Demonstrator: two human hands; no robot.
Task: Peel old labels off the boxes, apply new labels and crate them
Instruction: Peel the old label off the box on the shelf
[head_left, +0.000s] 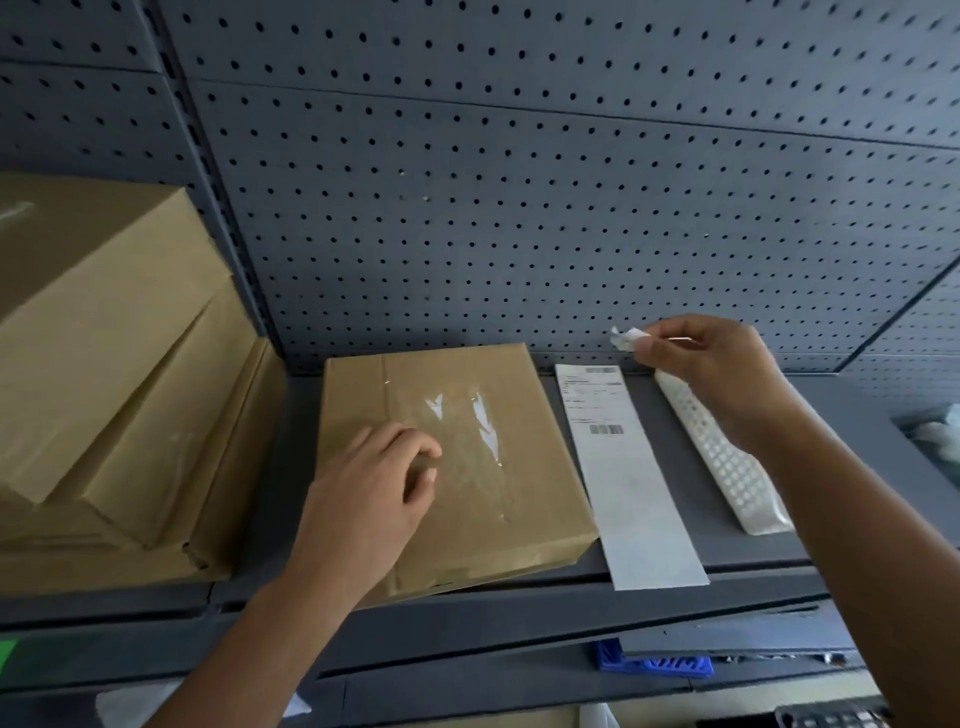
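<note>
A flat brown cardboard box (498, 467) lies on the grey shelf (727, 561), its top covered with shiny clear tape. My left hand (363, 499) rests on the box's left half with the fingers curled down onto the tape. Above the shelf to the right, my right hand (711, 374) pinches a small crumpled white label scrap (626, 336) between thumb and fingertips. A long white label strip (623, 467) with barcodes lies on the shelf just right of the box.
Stacked larger cardboard boxes (104, 374) fill the shelf's left side. A white perforated strip (722, 457) lies right of the label strip. Grey pegboard (519, 182) backs the shelf. A blue crate (649, 662) shows below the shelf edge, and a bin with white scraps (935, 431) sits far right.
</note>
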